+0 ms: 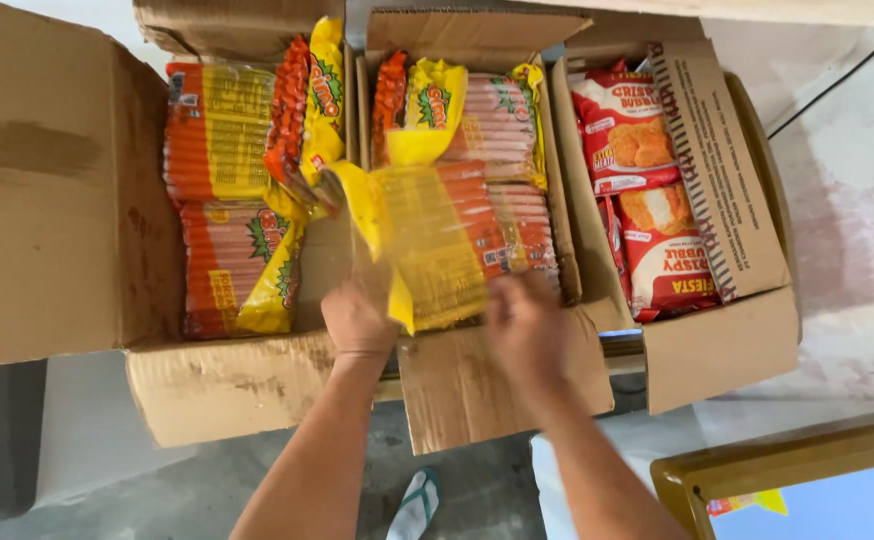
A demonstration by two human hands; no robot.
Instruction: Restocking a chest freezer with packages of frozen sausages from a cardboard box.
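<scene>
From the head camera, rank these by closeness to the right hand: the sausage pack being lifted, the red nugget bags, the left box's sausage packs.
1. Sausage pack being lifted: at the right hand, over the middle box.
2. Red nugget bags: in the right-hand box, up and to the right.
3. Left box's sausage packs: far left, beyond the left hand.

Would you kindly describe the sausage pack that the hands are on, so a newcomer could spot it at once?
Three open cardboard boxes sit side by side; look at the middle box. Over its near end, the left hand and right hand hold one sausage pack. Unlike the packs lying flat in the boxes, it is lifted and tilted, its yellow side facing up and blurred.
</scene>
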